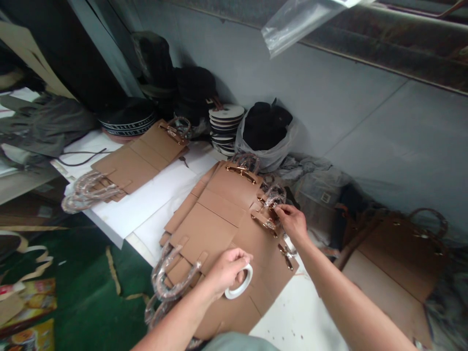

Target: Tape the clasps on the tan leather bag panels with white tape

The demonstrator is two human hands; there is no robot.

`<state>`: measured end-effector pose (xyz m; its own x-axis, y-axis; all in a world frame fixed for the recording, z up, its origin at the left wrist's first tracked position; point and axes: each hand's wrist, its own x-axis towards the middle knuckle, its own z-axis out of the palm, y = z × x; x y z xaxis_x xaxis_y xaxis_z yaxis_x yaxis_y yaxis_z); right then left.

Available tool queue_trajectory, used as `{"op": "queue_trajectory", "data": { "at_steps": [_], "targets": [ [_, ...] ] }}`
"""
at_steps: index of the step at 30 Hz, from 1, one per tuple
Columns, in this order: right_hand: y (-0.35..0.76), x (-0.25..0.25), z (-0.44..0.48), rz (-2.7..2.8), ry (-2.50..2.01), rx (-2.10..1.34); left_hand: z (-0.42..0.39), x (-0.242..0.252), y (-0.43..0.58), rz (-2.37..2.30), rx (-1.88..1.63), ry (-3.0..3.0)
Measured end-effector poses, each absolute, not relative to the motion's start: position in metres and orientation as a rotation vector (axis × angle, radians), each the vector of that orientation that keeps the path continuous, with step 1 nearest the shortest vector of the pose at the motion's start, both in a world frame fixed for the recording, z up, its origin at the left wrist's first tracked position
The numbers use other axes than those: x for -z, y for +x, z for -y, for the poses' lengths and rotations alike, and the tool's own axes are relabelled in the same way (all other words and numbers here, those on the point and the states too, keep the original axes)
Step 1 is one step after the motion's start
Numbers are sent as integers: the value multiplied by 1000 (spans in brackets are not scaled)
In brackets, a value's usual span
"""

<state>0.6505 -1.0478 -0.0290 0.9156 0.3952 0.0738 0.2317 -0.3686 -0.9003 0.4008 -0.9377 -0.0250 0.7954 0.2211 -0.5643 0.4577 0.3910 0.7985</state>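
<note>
My left hand (229, 271) is closed around a roll of white tape (240, 287), its ring hanging below the fingers over a brown bag panel (214, 212). Farther right, my right hand (291, 222) has its thumb and forefinger pinched at the plastic-wrapped handle (275, 196) beside a gold metal fitting (266, 222). Whatever lies between those fingertips is too small to make out. Several brown panels overlap in a stack under both hands, with plastic-wrapped handles (166, 278) sticking out at the left end.
Another stack of brown panels (135, 161) lies on the white table (109, 222) at the left. Reels (225, 122) and a bag of black material (266, 126) stand by the wall. At the right sits a brown bag piece (400, 253). Clear plastic (303, 22) hangs overhead.
</note>
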Motion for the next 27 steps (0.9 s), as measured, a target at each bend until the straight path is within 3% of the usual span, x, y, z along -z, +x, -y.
{"op": "queue_trajectory", "data": {
  "at_steps": [11,27],
  "targets": [
    [660,41,1046,453,-1904,-135,938,23,399,-666,153,1181],
    [677,8,1079,1530,-2192,141,957,-10,384,-718,104,1033]
  ]
}}
